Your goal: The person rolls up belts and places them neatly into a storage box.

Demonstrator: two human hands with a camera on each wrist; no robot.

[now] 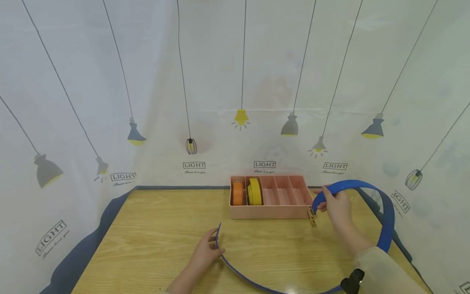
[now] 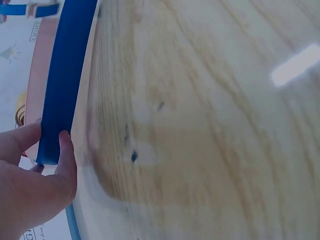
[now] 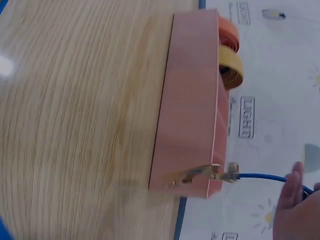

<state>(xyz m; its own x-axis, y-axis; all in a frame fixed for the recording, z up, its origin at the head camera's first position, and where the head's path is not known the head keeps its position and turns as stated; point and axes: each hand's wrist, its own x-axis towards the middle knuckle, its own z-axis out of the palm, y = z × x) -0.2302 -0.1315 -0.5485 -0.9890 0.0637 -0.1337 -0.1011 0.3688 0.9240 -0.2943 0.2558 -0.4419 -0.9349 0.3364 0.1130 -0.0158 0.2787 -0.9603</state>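
A blue belt [image 1: 387,222] loops in a wide curve between the two hands, passing behind the right forearm. Its gold buckle [image 1: 312,217] dangles by the front right corner of the pink box; the right wrist view shows the buckle [image 3: 202,172] too. My right hand [image 1: 339,208] holds the strap a short way from the buckle, its grip partly cut off in the right wrist view. With thumb and fingers, my left hand [image 1: 203,253] pinches the belt's plain end above the table, seen broadside in the left wrist view as a flat strap [image 2: 67,75].
The pink box [image 1: 269,212] stands at the table's back edge, divided into compartments. A rolled orange belt [image 1: 238,194] and a rolled yellow belt [image 1: 255,192] fill its two left compartments; those to their right hold nothing. Behind hangs a lamp-printed curtain [image 1: 220,73].
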